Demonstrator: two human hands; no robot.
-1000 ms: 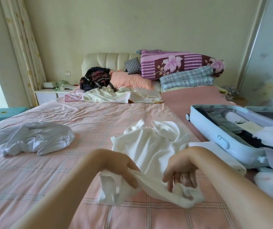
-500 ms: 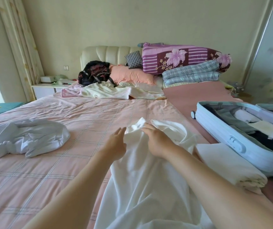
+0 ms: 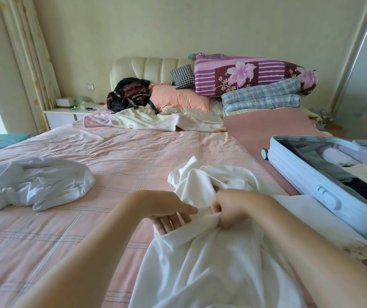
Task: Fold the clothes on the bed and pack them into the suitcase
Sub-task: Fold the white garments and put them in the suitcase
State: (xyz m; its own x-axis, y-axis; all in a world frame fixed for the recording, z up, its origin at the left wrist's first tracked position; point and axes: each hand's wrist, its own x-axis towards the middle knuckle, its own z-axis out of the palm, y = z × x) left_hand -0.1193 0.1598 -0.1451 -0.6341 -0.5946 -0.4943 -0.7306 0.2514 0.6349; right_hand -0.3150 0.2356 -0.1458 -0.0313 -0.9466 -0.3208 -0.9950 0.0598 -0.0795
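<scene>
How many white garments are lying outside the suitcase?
3. The crumpled garment lies at the bed's left; the middle garment is gripped by the right hand; the folded garment lies beside the suitcase. Others may be hidden.
</scene>
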